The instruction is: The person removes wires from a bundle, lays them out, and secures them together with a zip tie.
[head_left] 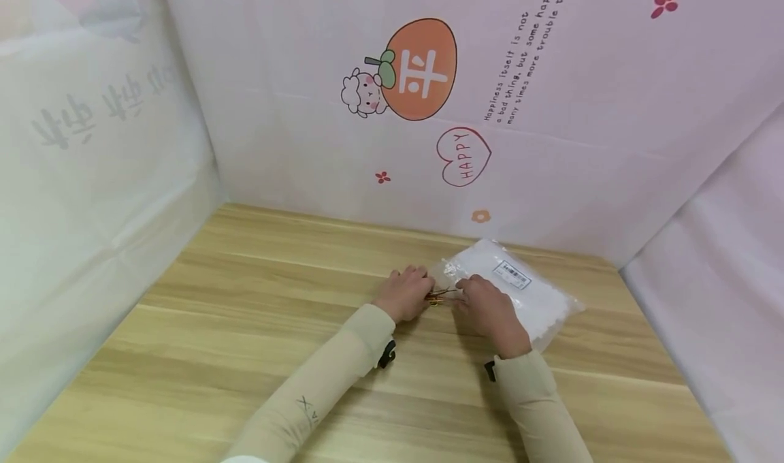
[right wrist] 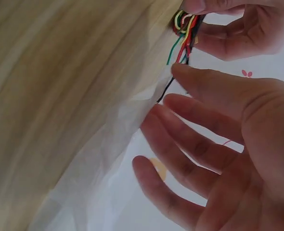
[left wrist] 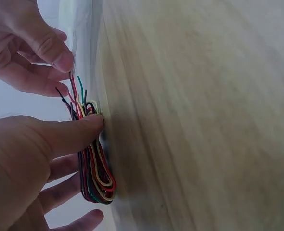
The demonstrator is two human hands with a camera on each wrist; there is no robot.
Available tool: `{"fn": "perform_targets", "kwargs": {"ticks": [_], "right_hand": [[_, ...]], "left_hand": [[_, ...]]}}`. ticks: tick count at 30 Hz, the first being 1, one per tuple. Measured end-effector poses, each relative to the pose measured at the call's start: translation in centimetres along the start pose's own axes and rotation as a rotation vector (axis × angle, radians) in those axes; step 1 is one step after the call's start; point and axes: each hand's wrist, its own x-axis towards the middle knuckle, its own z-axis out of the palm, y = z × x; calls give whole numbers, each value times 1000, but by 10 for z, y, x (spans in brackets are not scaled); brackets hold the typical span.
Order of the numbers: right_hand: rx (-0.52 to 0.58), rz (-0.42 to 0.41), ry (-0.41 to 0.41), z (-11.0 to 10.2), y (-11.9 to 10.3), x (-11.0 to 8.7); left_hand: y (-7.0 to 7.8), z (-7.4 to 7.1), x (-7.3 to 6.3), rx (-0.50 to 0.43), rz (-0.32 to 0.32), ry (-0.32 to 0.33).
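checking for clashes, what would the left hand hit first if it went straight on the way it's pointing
Beyond the wires that the left hand holds, probably the clear end of the bag, going by the head view; depth is unclear, so it might pass over it.

Cloth-walled work booth [head_left: 582, 184], type unclear: wood-grain tbl [head_left: 184, 340] w/ printed backdrop [head_left: 294, 143] & side sheets [head_left: 141, 170].

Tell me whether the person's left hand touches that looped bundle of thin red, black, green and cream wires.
Touching. The left wrist view shows the left hand with its thumb lying across the wire bundle.
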Motion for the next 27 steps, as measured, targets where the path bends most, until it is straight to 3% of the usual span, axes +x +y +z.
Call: {"fn": "perform_targets", "kwargs": {"ticks": [10, 15, 21, 25, 27], "right_hand": [[104, -45, 56, -1, 3, -1], [176, -117, 83, -4, -3, -4], [207, -206, 133, -5, -15, -4], [190, -248, 166, -4, -24, -5], [183, -273, 186, -4, -29, -5]], "left_hand": [[-8, -3, -8, -35, 48, 42], [-11, -8, -17, -28, 74, 49], [-14, -18, -28, -102, 92, -9], [-14, -24, -36, -132, 57, -47], [-14, -25, -40, -100, 34, -46]]}}
